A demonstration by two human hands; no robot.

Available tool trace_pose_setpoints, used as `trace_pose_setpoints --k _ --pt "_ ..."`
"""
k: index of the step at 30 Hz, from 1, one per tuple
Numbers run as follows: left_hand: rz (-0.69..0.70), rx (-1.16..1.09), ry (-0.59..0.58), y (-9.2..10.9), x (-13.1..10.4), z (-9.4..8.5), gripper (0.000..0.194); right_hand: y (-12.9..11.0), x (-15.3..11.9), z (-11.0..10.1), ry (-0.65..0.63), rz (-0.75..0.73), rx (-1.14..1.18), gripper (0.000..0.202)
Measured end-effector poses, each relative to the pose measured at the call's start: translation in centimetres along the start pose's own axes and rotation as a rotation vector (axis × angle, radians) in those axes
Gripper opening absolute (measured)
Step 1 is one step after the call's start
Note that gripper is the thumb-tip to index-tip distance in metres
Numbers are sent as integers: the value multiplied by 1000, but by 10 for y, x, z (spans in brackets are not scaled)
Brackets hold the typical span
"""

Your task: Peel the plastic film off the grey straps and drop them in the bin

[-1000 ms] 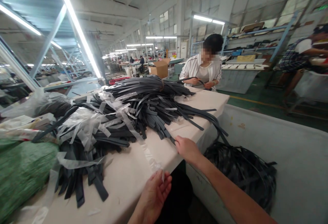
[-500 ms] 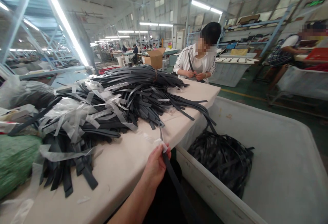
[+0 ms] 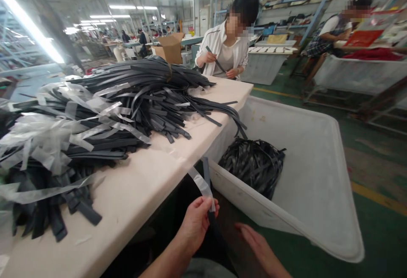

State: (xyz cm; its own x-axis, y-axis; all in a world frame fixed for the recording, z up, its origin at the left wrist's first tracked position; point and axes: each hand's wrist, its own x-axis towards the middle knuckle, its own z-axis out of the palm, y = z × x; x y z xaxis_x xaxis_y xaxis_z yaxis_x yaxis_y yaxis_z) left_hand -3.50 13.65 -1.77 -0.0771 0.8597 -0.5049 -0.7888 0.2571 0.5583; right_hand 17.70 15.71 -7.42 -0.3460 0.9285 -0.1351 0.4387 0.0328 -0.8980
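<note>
My left hand (image 3: 195, 223) pinches a dark strap (image 3: 206, 172) together with a translucent white film strip (image 3: 201, 184), just off the table's near edge. The strap's upper end sticks up past my fingers and its lower part hangs down into shadow. My right hand (image 3: 254, 242) is to the right and lower, fingers stretched out, touching nothing that I can see. On the table (image 3: 127, 201) lies a large heap of dark straps (image 3: 136, 83), with crumpled film strips (image 3: 41, 138) over its left part.
Right of the table stands a big white bin (image 3: 318, 163) with a tangle of dark straps (image 3: 254, 168) in it. A co-worker (image 3: 225, 45) at the table's far end holds a dark strap. Another person (image 3: 333, 30) works beyond, near other bins. A cardboard box (image 3: 168, 48) sits behind the heap.
My left hand has moved lower with the strap, and the film strip now extends above it. My right hand has come into view. The camera view has shifted right and down.
</note>
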Motion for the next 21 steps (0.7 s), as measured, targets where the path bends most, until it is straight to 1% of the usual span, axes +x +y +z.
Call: trace_pose_setpoints --k 2,4,6,7,9,10,11,12,14,15,16,17,19,21 --pt "-8 25 -18 -5 -2 -2 32 -27 17 7 -89 41 251 58" --pt "0 65 -50 -8 -3 -3 32 -61 39 21 -167 54 463 53" --pt "14 98 -78 -10 -4 -4 33 -89 57 36 -226 83 540 47" --pt "21 107 -86 -10 -5 -4 33 -98 63 42 -241 112 568 47" --pt "23 119 -97 -10 -6 -4 34 -105 70 51 -242 189 649 47" --pt "16 125 -99 -10 -7 -4 35 -104 71 52 -221 218 703 47" --pt "5 130 -96 -8 -7 -4 35 -101 70 51 -171 235 764 46" --pt "-5 126 -86 -7 -6 -4 34 -98 69 46 -99 239 822 45" --pt "-27 87 -20 -2 -3 -3 30 -89 62 31 88 209 880 47" --pt "-36 56 30 1 -1 -3 27 -86 57 21 161 192 852 47" --pt "-47 27 79 3 2 -4 25 -82 50 10 184 182 772 47" --pt "-63 5 116 5 5 -4 22 -80 41 0 151 181 645 47" --pt "-90 -8 147 6 9 -6 19 -77 18 -16 -7 176 302 47" --pt "-101 -7 141 5 11 -6 18 -77 -5 -22 -151 134 -9 44"
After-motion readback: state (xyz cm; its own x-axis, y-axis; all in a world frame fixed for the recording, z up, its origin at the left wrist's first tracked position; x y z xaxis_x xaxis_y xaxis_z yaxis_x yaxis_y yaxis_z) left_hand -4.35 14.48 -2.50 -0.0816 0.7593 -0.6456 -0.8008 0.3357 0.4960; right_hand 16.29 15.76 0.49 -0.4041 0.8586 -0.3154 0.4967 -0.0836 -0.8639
